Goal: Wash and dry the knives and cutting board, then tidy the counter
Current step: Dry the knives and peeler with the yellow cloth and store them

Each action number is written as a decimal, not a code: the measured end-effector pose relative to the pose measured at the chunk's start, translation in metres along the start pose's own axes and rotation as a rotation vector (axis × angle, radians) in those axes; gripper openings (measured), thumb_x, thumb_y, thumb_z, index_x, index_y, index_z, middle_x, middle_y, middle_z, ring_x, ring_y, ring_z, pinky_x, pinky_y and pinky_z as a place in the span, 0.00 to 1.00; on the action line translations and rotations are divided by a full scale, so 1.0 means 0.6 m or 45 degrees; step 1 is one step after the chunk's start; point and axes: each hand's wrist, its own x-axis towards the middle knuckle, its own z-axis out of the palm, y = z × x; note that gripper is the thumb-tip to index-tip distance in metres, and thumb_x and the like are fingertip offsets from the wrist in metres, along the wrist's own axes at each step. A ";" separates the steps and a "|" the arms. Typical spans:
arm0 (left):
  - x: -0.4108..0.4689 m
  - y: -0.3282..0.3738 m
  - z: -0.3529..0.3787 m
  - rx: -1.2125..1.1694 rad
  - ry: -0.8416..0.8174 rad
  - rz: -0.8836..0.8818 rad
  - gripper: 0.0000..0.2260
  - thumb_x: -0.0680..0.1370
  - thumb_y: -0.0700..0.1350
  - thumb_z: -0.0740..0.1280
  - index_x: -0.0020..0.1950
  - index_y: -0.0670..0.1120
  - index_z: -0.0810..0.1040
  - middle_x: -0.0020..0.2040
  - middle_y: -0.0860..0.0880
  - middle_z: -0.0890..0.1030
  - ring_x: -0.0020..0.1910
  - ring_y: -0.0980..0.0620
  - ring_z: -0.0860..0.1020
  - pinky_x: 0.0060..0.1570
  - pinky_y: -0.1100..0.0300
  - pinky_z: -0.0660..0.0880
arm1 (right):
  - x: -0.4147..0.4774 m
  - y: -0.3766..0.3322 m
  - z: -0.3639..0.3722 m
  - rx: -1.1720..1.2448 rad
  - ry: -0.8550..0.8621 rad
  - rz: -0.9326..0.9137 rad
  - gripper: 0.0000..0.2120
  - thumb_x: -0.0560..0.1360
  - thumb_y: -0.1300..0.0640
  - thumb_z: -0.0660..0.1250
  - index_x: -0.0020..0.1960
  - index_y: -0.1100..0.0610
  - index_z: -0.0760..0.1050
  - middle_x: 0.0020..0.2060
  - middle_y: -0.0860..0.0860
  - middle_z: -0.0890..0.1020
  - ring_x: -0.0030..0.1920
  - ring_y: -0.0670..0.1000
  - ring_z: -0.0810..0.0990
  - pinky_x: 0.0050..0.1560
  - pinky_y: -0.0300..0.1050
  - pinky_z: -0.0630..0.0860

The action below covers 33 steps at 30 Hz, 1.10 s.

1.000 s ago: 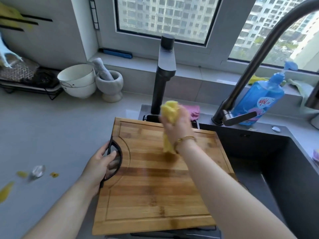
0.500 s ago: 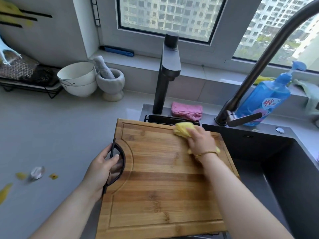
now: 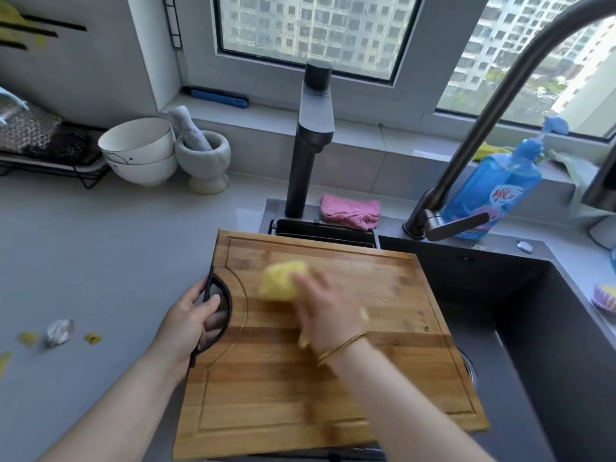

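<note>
A bamboo cutting board [image 3: 383, 328] lies across the left part of the dark sink [image 3: 550, 345]. My left hand [image 3: 190, 321] grips the black handle loop [image 3: 224, 295] at the board's left edge. My right hand [image 3: 323, 311], blurred by motion, holds a yellow cloth [image 3: 281, 283] pressed on the board's upper middle. No knife is in view.
A pink cloth [image 3: 350, 211] lies behind the board beside a black dispenser tap [image 3: 310, 145]. The curved faucet [image 3: 483, 121] and a blue soap bottle [image 3: 493, 188] stand at the right. White bowls [image 3: 140, 151] and a stone mortar [image 3: 203, 158] sit at the back left. Yellow scraps [image 3: 91, 338] dot the left counter.
My right hand has swept the yellow cloth from the board's far right corner leftward to its upper middle. My left hand keeps its grip on the handle loop.
</note>
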 end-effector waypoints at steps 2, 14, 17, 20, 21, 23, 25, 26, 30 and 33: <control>-0.003 0.002 -0.003 0.004 -0.012 -0.002 0.19 0.80 0.36 0.56 0.70 0.49 0.66 0.49 0.47 0.79 0.42 0.50 0.78 0.27 0.66 0.77 | -0.026 -0.013 0.013 -0.014 -0.191 -0.121 0.15 0.65 0.51 0.58 0.44 0.47 0.82 0.42 0.51 0.84 0.34 0.51 0.82 0.31 0.38 0.77; -0.015 0.002 0.002 0.024 -0.028 -0.018 0.19 0.80 0.35 0.55 0.71 0.48 0.66 0.46 0.49 0.79 0.42 0.51 0.78 0.29 0.67 0.77 | -0.083 0.175 -0.073 -0.129 -0.328 0.991 0.18 0.79 0.56 0.55 0.69 0.52 0.66 0.66 0.55 0.68 0.63 0.58 0.68 0.61 0.49 0.67; -0.020 0.004 0.005 0.030 -0.025 -0.027 0.19 0.80 0.35 0.55 0.69 0.48 0.67 0.44 0.50 0.78 0.35 0.54 0.80 0.26 0.69 0.76 | -0.076 0.035 -0.049 0.007 -0.060 0.432 0.18 0.72 0.54 0.57 0.59 0.54 0.77 0.57 0.57 0.78 0.54 0.57 0.78 0.53 0.44 0.74; -0.021 0.005 0.006 0.025 -0.018 -0.012 0.16 0.80 0.35 0.56 0.64 0.51 0.69 0.41 0.50 0.77 0.30 0.55 0.79 0.24 0.69 0.73 | -0.118 -0.083 -0.031 0.088 -0.231 -0.088 0.17 0.65 0.49 0.55 0.50 0.45 0.76 0.45 0.49 0.83 0.35 0.49 0.81 0.33 0.36 0.77; -0.021 0.007 0.006 0.026 -0.024 -0.006 0.16 0.80 0.35 0.56 0.64 0.51 0.69 0.40 0.49 0.76 0.32 0.53 0.76 0.24 0.69 0.72 | -0.130 -0.076 -0.028 0.043 -0.269 -0.147 0.16 0.65 0.49 0.55 0.51 0.44 0.72 0.45 0.48 0.83 0.34 0.48 0.80 0.32 0.35 0.76; -0.021 0.002 0.001 0.022 -0.020 -0.017 0.16 0.80 0.35 0.56 0.64 0.50 0.70 0.39 0.48 0.75 0.34 0.52 0.70 0.23 0.70 0.70 | -0.144 -0.008 -0.029 0.006 -0.210 -0.026 0.15 0.64 0.52 0.61 0.50 0.45 0.73 0.43 0.49 0.84 0.33 0.49 0.81 0.32 0.38 0.77; -0.023 -0.006 -0.004 0.017 -0.006 -0.040 0.17 0.80 0.35 0.56 0.66 0.49 0.69 0.38 0.48 0.75 0.33 0.51 0.72 0.23 0.70 0.71 | -0.162 0.089 -0.042 -0.109 -0.149 0.303 0.16 0.64 0.58 0.66 0.51 0.51 0.80 0.46 0.55 0.83 0.37 0.56 0.82 0.34 0.47 0.79; -0.025 -0.008 -0.005 0.017 -0.010 -0.042 0.17 0.80 0.34 0.56 0.67 0.47 0.69 0.38 0.47 0.75 0.31 0.51 0.74 0.23 0.69 0.72 | -0.168 0.130 -0.061 -0.171 -0.193 0.505 0.16 0.70 0.62 0.63 0.56 0.53 0.78 0.53 0.56 0.80 0.44 0.59 0.80 0.41 0.52 0.78; -0.025 -0.004 0.001 0.022 -0.026 -0.019 0.18 0.80 0.34 0.55 0.70 0.45 0.66 0.42 0.49 0.77 0.25 0.60 0.79 0.25 0.68 0.75 | -0.191 0.215 -0.105 -0.142 -0.291 1.084 0.18 0.79 0.56 0.54 0.69 0.52 0.65 0.65 0.55 0.68 0.61 0.59 0.68 0.59 0.50 0.69; -0.028 -0.005 0.004 0.037 -0.032 -0.024 0.18 0.80 0.35 0.55 0.70 0.45 0.66 0.43 0.50 0.77 0.26 0.61 0.80 0.26 0.68 0.76 | -0.164 0.157 -0.103 -0.148 -0.282 1.069 0.18 0.79 0.58 0.56 0.68 0.53 0.67 0.66 0.56 0.68 0.61 0.59 0.69 0.60 0.50 0.68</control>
